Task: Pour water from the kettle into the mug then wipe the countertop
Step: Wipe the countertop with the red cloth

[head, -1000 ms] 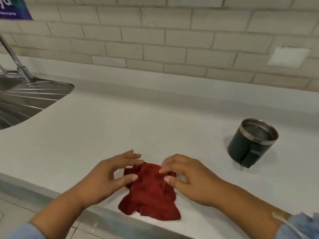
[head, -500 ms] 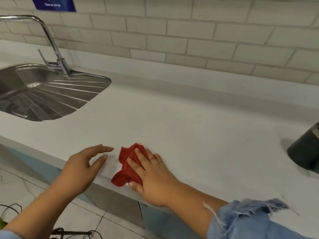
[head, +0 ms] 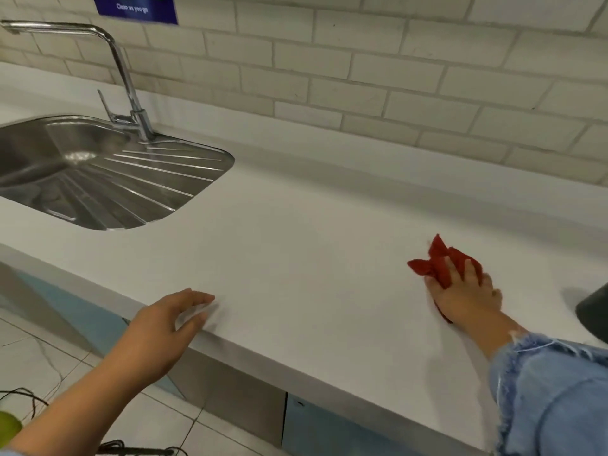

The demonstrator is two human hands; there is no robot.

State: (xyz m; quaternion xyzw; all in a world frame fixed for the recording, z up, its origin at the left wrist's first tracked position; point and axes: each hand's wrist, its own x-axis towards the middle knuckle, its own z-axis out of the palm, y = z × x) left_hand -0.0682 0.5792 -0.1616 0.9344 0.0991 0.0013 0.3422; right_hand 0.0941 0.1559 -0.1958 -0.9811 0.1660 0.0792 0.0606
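Note:
A bunched red cloth lies on the white countertop at the right, pressed flat under my right hand, whose fingers lie over it. My left hand rests at the counter's front edge, fingers apart, holding nothing. Only a dark sliver of the mug shows at the right border. The kettle is out of view.
A steel sink with a ribbed drainer is set into the counter at the left, with a tall tap behind it. A tiled wall runs along the back. Below the counter edge are cabinet fronts and a tiled floor with dark cables.
My right hand has swept the cloth to the right across the counter, away from my left hand. The view has shifted left, so the sink shows more and the mug has slid to the border.

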